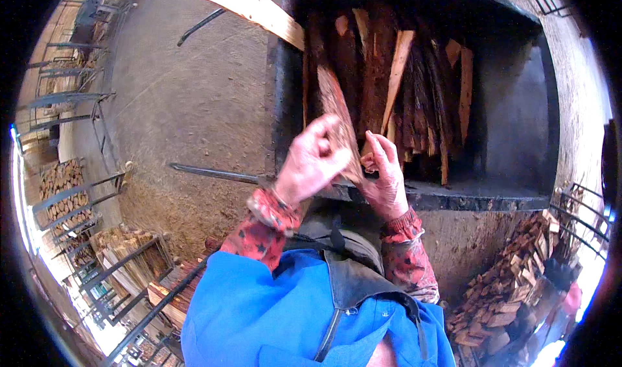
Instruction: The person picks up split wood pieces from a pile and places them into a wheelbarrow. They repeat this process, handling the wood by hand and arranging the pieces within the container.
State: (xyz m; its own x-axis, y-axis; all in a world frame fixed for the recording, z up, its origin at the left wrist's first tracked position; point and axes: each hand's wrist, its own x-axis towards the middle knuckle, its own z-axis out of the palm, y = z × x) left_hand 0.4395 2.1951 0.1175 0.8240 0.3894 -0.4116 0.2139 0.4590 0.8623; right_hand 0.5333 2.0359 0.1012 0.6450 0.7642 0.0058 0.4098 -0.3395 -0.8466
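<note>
A bark-covered wood strip (335, 101) slants over the near part of the dark metal bin (453, 203), its upper end over the bin's inside and its lower end by the bin's near rim. The left hand (312, 159), over the bin's near left corner, holds the strip between curled fingers and thumb. The right hand (385, 176), above the bin's near rim, is at the strip's lower end with its fingers bent and partly spread; whether it grips, I cannot tell. Inside the bin, rough wood pieces (421, 107) lie lengthwise, mostly toward its left side. A pale board (240, 7) reaches the bin's far left corner. Left of the bin, a metal bar (217, 173) points outward; beyond its near right corner is a split-wood heap (512, 295).
</note>
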